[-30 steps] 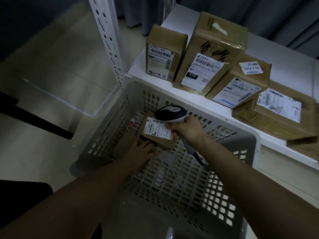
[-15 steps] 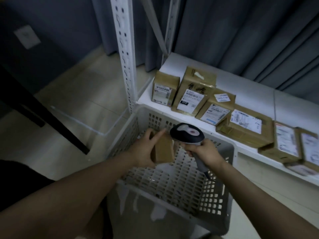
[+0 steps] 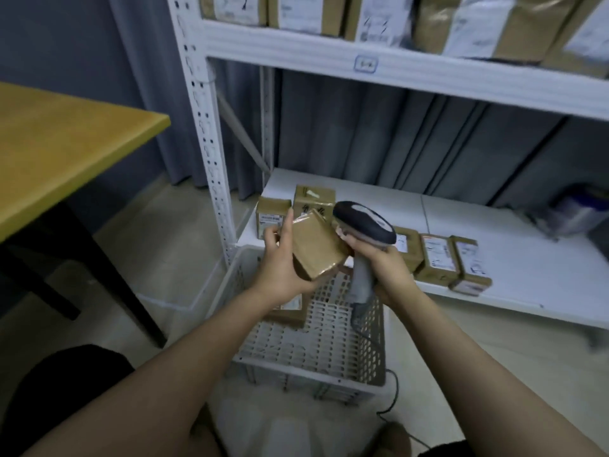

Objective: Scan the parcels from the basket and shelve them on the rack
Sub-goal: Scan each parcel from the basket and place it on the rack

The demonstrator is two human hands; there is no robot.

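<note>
My left hand (image 3: pixel 282 265) grips a small brown cardboard parcel (image 3: pixel 317 248) above the grey perforated basket (image 3: pixel 316 344); its plain taped side faces me. My right hand (image 3: pixel 384 268) holds a grey handheld scanner (image 3: pixel 364 225) by its handle, the dark head right beside the parcel's upper right corner. Another brown parcel (image 3: pixel 290 311) with a white label lies in the basket, partly hidden by my left forearm. The white rack's lower shelf (image 3: pixel 527 275) carries a row of labelled parcels (image 3: pixel 441 258).
The rack's upper shelf (image 3: pixel 412 74) holds several labelled parcels. A perforated white upright (image 3: pixel 206 143) stands left of the basket. A yellow-topped table (image 3: pixel 59 143) with dark legs is at the left. The scanner cable (image 3: pixel 392 397) trails over the floor. Grey curtains hang behind.
My left hand lifted the parcel out of the basket and up in front of the rack. The right hand rose with the scanner alongside. My view tilted up, showing the upper shelf.
</note>
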